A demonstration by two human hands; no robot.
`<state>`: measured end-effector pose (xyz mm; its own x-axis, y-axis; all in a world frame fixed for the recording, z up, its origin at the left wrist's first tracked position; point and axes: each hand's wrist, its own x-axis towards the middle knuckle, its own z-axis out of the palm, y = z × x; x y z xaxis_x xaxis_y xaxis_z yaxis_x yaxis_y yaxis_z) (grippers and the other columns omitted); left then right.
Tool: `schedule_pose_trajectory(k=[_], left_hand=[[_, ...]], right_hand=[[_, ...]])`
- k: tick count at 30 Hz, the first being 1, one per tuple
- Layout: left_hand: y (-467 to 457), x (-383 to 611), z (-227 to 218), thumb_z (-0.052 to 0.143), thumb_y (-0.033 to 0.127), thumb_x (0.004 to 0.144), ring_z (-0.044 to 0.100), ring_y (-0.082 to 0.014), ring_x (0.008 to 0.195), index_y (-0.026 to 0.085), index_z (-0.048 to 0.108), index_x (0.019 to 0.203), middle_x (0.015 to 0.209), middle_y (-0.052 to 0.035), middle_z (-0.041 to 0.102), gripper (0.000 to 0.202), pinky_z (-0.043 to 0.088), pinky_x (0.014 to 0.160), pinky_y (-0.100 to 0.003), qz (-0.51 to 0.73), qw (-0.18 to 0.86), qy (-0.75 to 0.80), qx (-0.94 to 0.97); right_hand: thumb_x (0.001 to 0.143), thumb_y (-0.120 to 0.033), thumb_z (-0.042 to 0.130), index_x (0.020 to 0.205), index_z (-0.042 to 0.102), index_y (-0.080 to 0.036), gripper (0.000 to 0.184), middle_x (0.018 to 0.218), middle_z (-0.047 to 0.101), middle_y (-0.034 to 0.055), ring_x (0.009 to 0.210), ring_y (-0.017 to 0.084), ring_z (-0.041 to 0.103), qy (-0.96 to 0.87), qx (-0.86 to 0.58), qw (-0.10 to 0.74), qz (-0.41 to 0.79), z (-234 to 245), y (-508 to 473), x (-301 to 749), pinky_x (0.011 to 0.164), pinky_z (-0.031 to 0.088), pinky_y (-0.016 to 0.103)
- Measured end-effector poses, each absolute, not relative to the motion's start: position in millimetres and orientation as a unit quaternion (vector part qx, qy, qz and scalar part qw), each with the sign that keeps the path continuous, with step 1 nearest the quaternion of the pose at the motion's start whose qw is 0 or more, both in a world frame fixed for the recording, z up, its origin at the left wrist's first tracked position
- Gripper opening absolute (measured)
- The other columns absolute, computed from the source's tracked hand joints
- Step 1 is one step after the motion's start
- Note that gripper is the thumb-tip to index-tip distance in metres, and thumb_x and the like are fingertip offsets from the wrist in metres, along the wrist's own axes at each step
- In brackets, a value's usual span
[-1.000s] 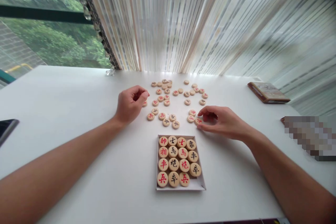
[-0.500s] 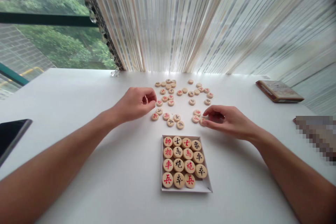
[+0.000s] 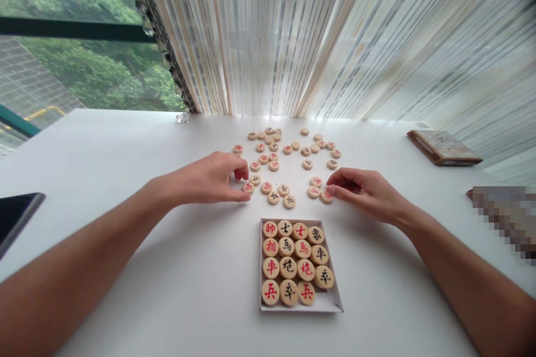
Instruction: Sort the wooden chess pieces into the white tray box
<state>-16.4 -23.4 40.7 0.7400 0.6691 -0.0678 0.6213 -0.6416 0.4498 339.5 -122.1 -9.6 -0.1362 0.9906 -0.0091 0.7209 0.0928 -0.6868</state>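
My left hand point(image 3: 213, 178) is open on the left of the scattered pieces. Its thumb and index finger are apart at the edge of a round wooden xiangqi piece with a red character point(image 3: 248, 188). On the other side, my right hand point(image 3: 368, 195) has its thumb and fingers parted, the thumb tip at the edge of another red-marked xiangqi piece point(image 3: 326, 196) lying flat. Nearer to me stands a shallow white box point(image 3: 329, 302) holding rows of xiangqi pieces with red and black characters. A gap shows at its front right corner.
More xiangqi pieces point(image 3: 273, 165) lie scattered over the white table point(image 3: 188, 284), some blank side up. A flat brown box point(image 3: 444, 148) sits at the back right. A dark-screened device point(image 3: 19, 217) lies at the left edge. A strip curtain point(image 3: 268, 39) hangs behind the table.
My left hand has moved down and spread its thumb and index finger beside a red-marked piece, uncovering a piece behind it. My right hand has drawn slightly back, showing more of its piece.
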Motion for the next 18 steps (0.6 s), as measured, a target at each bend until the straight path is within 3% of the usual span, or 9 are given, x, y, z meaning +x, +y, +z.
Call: schedule_pose_trajectory(k=[12, 18], left_hand=[[-26.1, -13.1, 30.7, 0.073, 0.026, 0.079, 0.065, -0.0161, 0.066, 0.019, 0.073, 0.082, 0.077, -0.003, 0.073, 0.007, 0.045, 0.057, -0.024, 0.107, 0.213, 0.324, 0.916], [-54.6, 7.3, 38.6, 0.075, 0.025, 0.082, 0.066, -0.0136, 0.061, 0.017, 0.072, 0.087, 0.071, -0.0007, 0.072, 0.01, 0.052, 0.056, -0.022, 0.2, 0.308, 0.307, 0.878]], right_hand=[[0.093, -0.06, 0.07, 0.09, 0.076, -0.019, 0.041, 0.071, 0.068, 0.0032, 0.062, 0.017, 0.052, -0.711, -0.607, 0.255, 0.247, -7.3, -123.0, 337.4, 0.057, 0.04, 0.03], [0.095, -0.048, 0.069, 0.084, 0.075, -0.02, 0.03, 0.07, 0.069, 0.0037, 0.06, 0.017, 0.054, -0.665, -0.627, 0.363, 0.182, 1.2, -135.1, 318.5, 0.056, 0.04, 0.03]])
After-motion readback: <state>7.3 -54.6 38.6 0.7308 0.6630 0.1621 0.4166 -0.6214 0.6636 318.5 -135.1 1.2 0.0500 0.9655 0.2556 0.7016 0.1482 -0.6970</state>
